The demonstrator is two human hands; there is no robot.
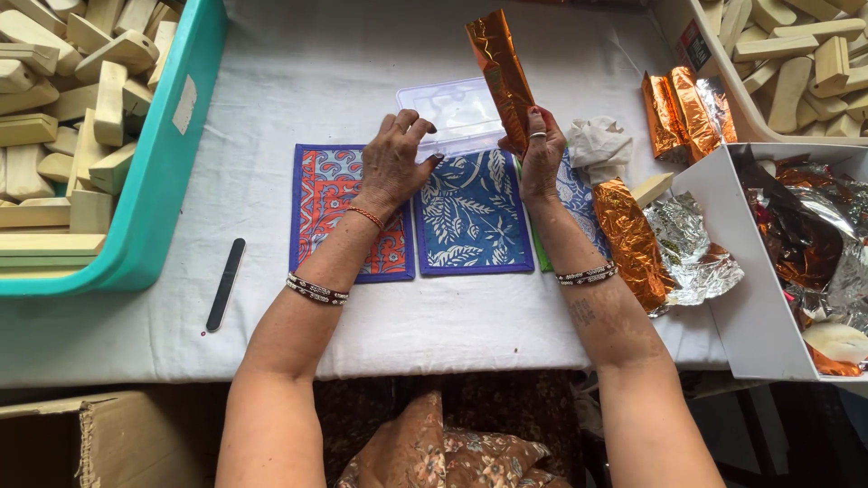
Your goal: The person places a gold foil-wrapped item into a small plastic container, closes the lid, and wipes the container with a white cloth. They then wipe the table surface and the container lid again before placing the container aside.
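Note:
My right hand (541, 155) grips the lower end of a long orange foil-wrapped piece (500, 72) and holds it upright above the table. My left hand (396, 161) rests with fingers spread on the patterned cloth mats, next to a clear plastic box (452, 110). Under my hands lie a red and blue mat (336, 199) and a blue leaf-print mat (472, 217). A third mat is partly hidden beneath my right wrist.
A teal crate (172, 163) of pale wooden blocks stands at left, with a black nail file (224, 284) beside it. At right lie orange wrapped pieces (628, 237), crumpled silver foil (692, 258), a white cloth (599, 143), a white box (741, 298) of foil scraps and a bin of blocks (796, 54).

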